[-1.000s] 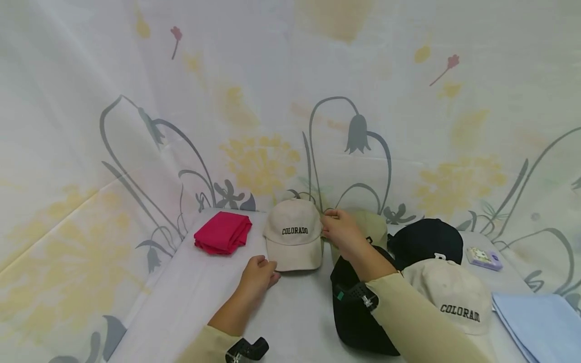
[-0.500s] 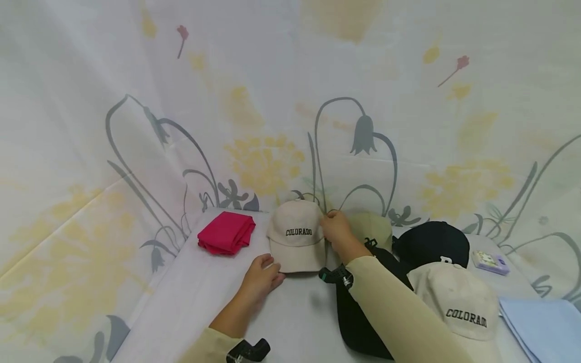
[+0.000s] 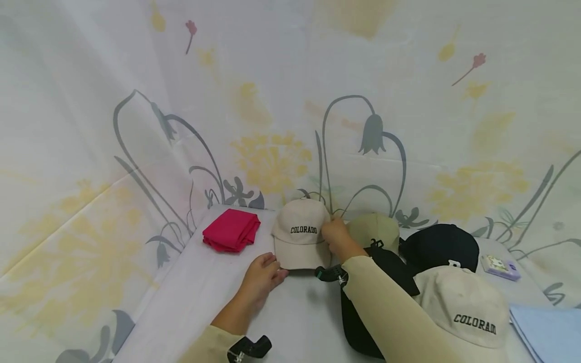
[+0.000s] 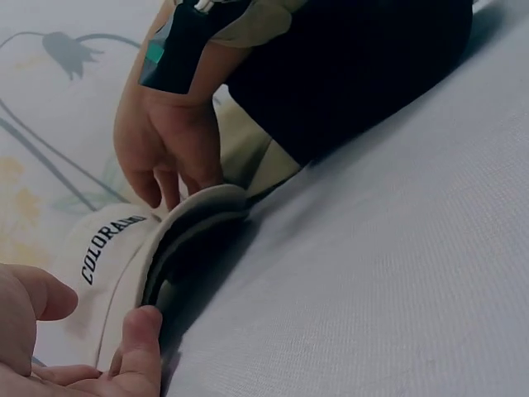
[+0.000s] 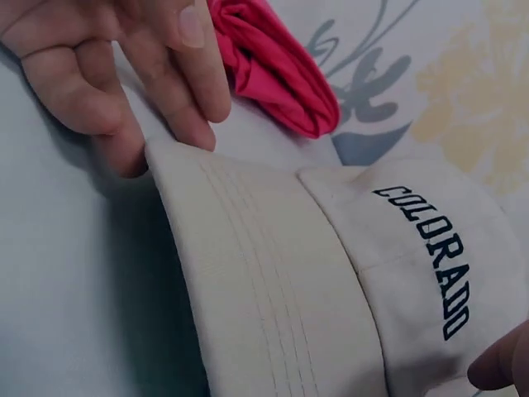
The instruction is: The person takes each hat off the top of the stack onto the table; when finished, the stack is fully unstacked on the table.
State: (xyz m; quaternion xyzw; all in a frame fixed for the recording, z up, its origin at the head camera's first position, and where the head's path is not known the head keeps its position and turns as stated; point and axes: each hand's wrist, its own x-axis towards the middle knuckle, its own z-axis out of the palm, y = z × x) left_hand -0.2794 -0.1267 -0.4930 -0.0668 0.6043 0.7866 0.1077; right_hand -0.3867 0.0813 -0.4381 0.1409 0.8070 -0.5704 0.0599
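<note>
A beige baseball cap (image 3: 301, 229) lettered COLORADO sits at the back of the table, its brim facing forward. My left hand (image 3: 262, 277) is at the brim's left corner, fingers extended and fingertips right at the edge; in the left wrist view its thumb stands apart from the cap. On the other side, my right hand (image 3: 338, 237) touches the crown's right side, and in the left wrist view its fingers point down behind the brim. One right fingertip (image 5: 500, 364) shows against the crown in the right wrist view.
Right of the hands lie an olive cap (image 3: 374, 229), a black cap (image 3: 358, 322) partly under my right sleeve, another black cap (image 3: 440, 244) and a second beige cap (image 3: 463, 297). A purple packet (image 3: 501, 267), folded blue cloth (image 3: 551, 327) and folded red cloth (image 3: 231, 229) lie around.
My right hand has slid slightly down along the cap's right side, and its forearm has swung left. The left hand stays by the brim. The head view has turned a little left.
</note>
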